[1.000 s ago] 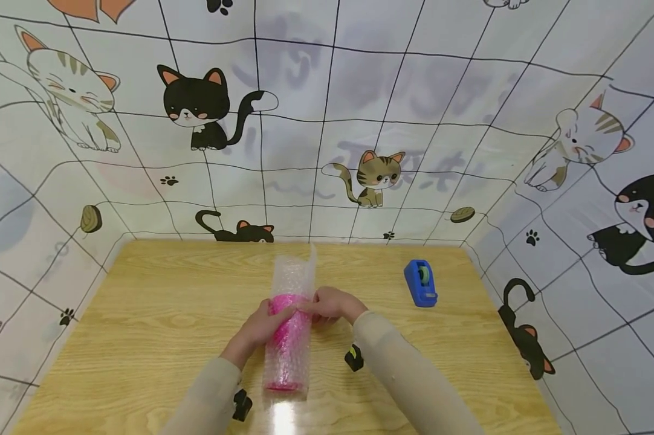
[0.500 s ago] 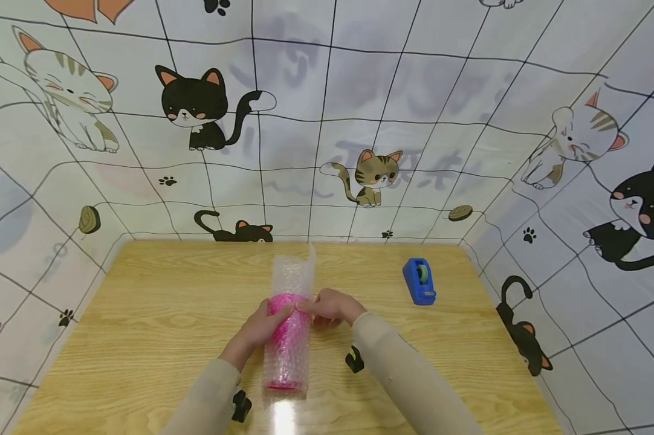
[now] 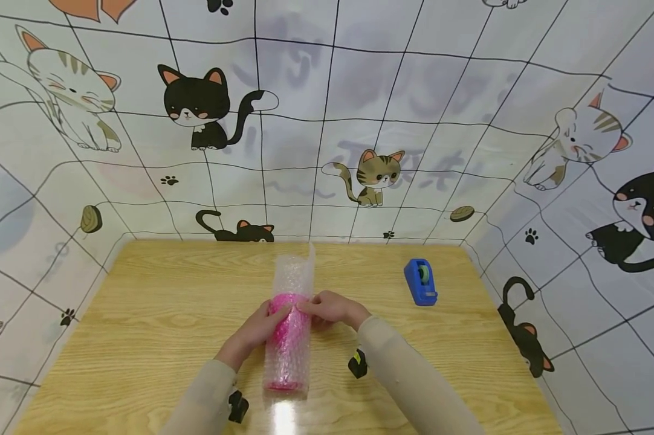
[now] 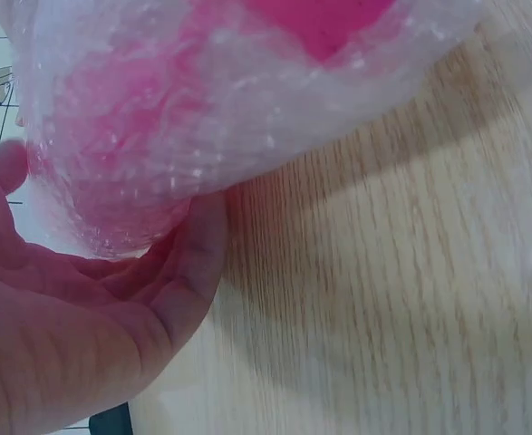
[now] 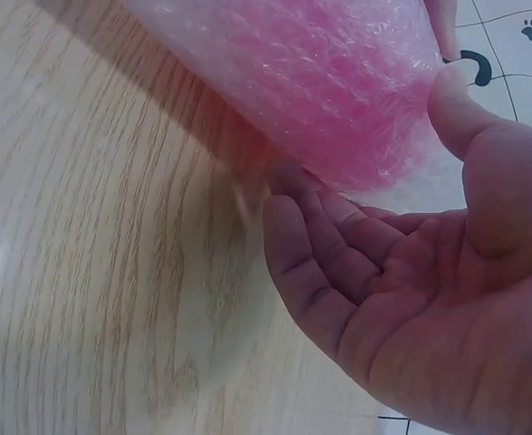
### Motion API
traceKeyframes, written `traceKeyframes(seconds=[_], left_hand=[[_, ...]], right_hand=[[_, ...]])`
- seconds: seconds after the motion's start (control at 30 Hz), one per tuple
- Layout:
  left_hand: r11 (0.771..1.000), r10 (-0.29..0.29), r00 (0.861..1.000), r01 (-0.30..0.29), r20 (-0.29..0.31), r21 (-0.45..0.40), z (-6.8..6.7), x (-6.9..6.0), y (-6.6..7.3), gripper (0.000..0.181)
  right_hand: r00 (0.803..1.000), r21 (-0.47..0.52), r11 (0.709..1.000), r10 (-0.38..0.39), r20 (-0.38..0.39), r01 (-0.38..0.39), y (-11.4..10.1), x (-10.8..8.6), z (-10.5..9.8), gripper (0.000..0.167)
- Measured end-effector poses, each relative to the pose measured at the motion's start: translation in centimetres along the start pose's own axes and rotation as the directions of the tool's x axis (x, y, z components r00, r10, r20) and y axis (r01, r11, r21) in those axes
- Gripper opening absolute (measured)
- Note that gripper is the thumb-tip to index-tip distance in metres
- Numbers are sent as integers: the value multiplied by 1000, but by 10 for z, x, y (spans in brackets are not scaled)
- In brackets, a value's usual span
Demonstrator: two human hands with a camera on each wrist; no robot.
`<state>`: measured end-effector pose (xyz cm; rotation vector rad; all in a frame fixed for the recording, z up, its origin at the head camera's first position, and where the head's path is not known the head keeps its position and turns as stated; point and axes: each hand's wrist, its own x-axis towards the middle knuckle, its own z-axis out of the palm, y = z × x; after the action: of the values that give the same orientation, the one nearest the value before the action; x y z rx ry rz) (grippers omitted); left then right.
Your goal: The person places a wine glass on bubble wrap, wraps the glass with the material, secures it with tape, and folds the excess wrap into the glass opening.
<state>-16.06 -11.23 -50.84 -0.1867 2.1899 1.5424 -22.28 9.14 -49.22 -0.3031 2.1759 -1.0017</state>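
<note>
A pink cylinder-shaped item rolled in clear bubble wrap (image 3: pixel 287 368) lies lengthwise on the wooden table. What the item is cannot be made out through the wrap. Around its left side my left hand (image 3: pixel 255 331) grips it, thumb on top. My right hand (image 3: pixel 333 308) holds the opposite side, its thumb near the left one. In the left wrist view, curled left fingers (image 4: pixel 198 254) reach under the edge of the bubble-wrapped roll (image 4: pixel 130 136). Bent right fingers (image 5: pixel 293 245) lie along the lower side of the roll (image 5: pixel 338 91) in the right wrist view.
A blue tape dispenser (image 3: pixel 421 283) with a roll of tape stands at the back right of the table (image 3: pixel 185 290). Cat-printed white sheeting (image 3: pixel 305 139) rises behind the table and on both sides. A loose bubble-wrap edge (image 3: pixel 311 266) sticks up at the far end.
My right hand's fingers have shifted from a bent position beside the roll to farther round its side. Both wrists have moved slightly outward. The roll stays in place.
</note>
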Motion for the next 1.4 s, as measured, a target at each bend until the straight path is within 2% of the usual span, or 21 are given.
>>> traceKeyframes(seconds=[0.17, 0.4, 0.6, 0.87, 1.2, 1.27, 1.4], left_hand=[[999, 4, 1000, -4, 11, -32, -1, -2, 4, 85], [995, 85, 996, -86, -33, -49, 0, 1, 15, 79], [986, 150, 987, -153, -55, -71, -5, -2, 28, 85], [970, 238, 967, -241, -86, -20, -12, -9, 46, 85], [951, 308, 945, -309, -111, 9, -10, -10, 57, 93], [943, 330, 937, -333, -115, -4, -9, -11, 58, 94], [914, 402, 906, -406, -131, -9, -6, -11, 58, 93]], right_hand=[[1000, -24, 1000, -8, 1, 8, -1, -4, -6, 54], [997, -84, 995, -54, -61, 49, -13, -19, -23, 59], [987, -63, 993, -109, -120, 102, -24, -31, -34, 59], [967, -78, 983, -179, -182, 167, -36, -43, -46, 67], [938, -98, 966, -256, -234, 239, -40, -56, -54, 70], [932, -107, 961, -274, -238, 256, -40, -58, -54, 71], [915, -117, 947, -319, -248, 299, -38, -60, -55, 74]])
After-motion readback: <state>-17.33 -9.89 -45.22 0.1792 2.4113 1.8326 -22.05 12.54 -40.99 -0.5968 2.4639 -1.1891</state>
